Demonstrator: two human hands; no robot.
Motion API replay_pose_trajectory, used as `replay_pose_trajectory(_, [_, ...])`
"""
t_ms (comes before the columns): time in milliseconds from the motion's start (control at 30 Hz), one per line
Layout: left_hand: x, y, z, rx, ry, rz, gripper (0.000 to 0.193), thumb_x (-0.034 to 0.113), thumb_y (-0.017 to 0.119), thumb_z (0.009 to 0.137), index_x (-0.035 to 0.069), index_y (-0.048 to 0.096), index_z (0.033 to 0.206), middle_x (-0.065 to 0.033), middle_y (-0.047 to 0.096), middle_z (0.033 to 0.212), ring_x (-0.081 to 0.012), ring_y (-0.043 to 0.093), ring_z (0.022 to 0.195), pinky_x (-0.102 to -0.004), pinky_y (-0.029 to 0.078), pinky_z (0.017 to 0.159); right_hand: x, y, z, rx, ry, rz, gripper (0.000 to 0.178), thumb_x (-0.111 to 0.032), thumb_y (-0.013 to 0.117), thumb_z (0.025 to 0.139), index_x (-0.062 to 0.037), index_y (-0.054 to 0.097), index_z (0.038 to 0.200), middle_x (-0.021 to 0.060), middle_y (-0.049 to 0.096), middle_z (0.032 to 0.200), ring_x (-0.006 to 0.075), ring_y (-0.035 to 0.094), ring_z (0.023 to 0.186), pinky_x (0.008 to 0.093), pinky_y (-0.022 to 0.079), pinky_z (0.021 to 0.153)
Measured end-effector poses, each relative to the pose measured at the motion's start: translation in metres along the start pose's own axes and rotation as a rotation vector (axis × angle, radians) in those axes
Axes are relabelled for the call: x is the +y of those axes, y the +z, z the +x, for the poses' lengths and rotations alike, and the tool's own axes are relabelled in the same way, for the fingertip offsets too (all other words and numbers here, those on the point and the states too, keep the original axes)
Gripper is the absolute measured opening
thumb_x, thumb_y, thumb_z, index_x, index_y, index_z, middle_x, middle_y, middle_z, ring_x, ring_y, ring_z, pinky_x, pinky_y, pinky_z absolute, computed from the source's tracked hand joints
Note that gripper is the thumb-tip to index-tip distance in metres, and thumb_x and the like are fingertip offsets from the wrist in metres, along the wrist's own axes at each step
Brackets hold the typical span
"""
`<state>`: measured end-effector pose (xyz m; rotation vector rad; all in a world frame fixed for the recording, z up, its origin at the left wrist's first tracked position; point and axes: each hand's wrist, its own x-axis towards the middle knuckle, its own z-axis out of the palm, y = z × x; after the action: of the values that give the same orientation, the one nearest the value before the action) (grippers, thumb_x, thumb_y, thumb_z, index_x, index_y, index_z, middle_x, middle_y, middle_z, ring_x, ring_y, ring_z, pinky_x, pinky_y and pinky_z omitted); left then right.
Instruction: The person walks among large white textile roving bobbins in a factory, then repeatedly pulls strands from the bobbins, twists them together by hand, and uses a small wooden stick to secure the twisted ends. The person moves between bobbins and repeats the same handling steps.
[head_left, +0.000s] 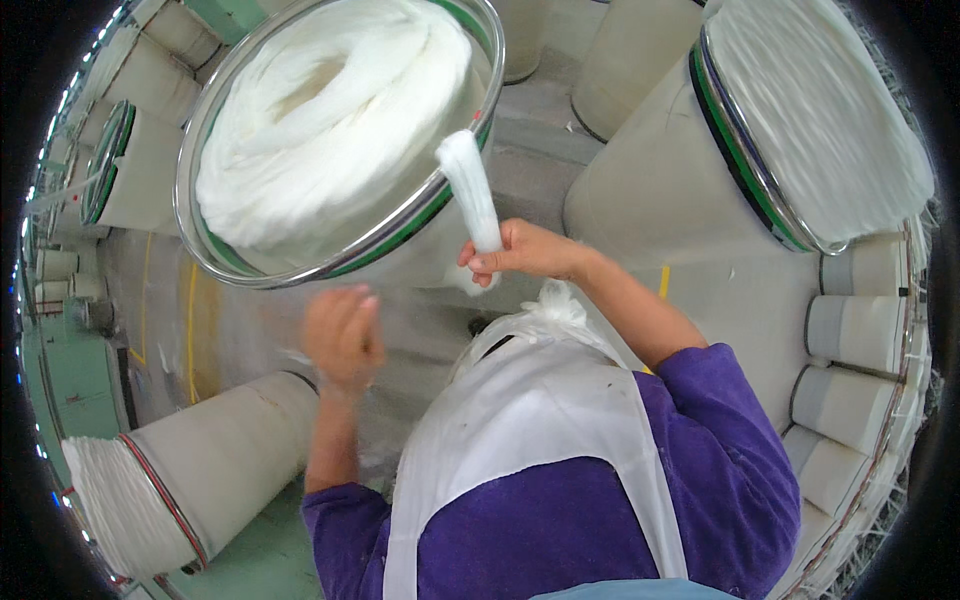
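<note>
My right hand (520, 250) grips the lower part of a thick white fibre sliver (468, 185) between thumb and fingers. The sliver's upper end bends at the metal rim of a tall can (350, 268). Inside that can lies a fluffy white coil of sliver (400, 110) with a hollow in its middle. A bit of white fibre shows below my right fingers. My left hand (343, 335) is raised just below the near side of the rim, apart from it. Motion smears its fingers, so whether it is open or closed does not show.
Another can (650, 180), heaped with white sliver (820, 110), stands at the right. A red-rimmed can (220, 440) is at the lower left, and a green-rimmed can (155, 170) farther left. Several pale cans line the right edge. Yellow lines (192, 330) mark the floor.
</note>
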<state>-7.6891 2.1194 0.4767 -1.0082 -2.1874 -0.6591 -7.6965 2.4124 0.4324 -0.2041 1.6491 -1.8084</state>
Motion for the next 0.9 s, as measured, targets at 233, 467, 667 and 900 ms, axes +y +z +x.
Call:
replay_pose_trajectory(233, [0.086, 0.137, 0.070, 0.070, -1.218, -1.472, 0.044, 0.030, 0.061, 0.092, 0.002, 0.050, 0.124, -0.0061, 0.061, 0.092, -0.0188, 0.057, 0.088, -0.0330, 0.045, 0.079, 0.046, -0.025, -0.056, -0.143, 0.060, -0.113, 0.037, -0.040, 0.052, 0.097, -0.0072, 0.067, 0.091, -0.0010, 0.066, 0.086, 0.0094, 0.057, 0.086, 0.0271, 0.044, 0.083])
replay_pose_trajectory(467, [0.110, 0.151, 0.118, 0.224, -1.237, -1.643, 0.035, 0.040, 0.042, 0.101, 0.007, 0.054, 0.095, 0.0052, 0.033, 0.058, -0.0059, 0.026, 0.049, -0.0226, 0.024, 0.047, 0.064, -0.048, -0.094, 0.013, -0.271, -0.291, 0.043, -0.043, 0.039, 0.101, -0.0061, 0.059, 0.089, 0.0082, 0.065, 0.082, 0.0203, 0.061, 0.077, 0.0354, 0.047, 0.074])
replay_pose_trajectory(667, [0.119, 0.162, 0.111, 0.340, -1.174, -1.605, 0.031, 0.035, 0.041, 0.102, 0.009, 0.054, 0.091, 0.0051, 0.032, 0.056, -0.0052, 0.025, 0.046, -0.0220, 0.023, 0.045, 0.129, -0.104, -0.157, 0.077, 0.358, -1.080, 0.046, -0.043, 0.038, 0.099, -0.0029, 0.059, 0.108, 0.0209, 0.065, 0.104, 0.0407, 0.061, 0.094, 0.0491, 0.047, 0.082])
replay_pose_trajectory(900, [0.149, 0.232, 0.027, -0.097, -1.533, -1.352, 0.024, 0.019, 0.060, 0.091, 0.007, 0.054, 0.112, 0.0027, 0.053, 0.084, -0.0084, 0.050, 0.077, -0.0282, 0.044, 0.067, 0.247, -0.143, -0.224, -0.037, 0.396, -0.552, 0.059, -0.051, 0.034, 0.098, -0.0013, 0.059, 0.120, 0.0242, 0.058, 0.123, 0.0378, 0.054, 0.114, 0.0458, 0.040, 0.099])
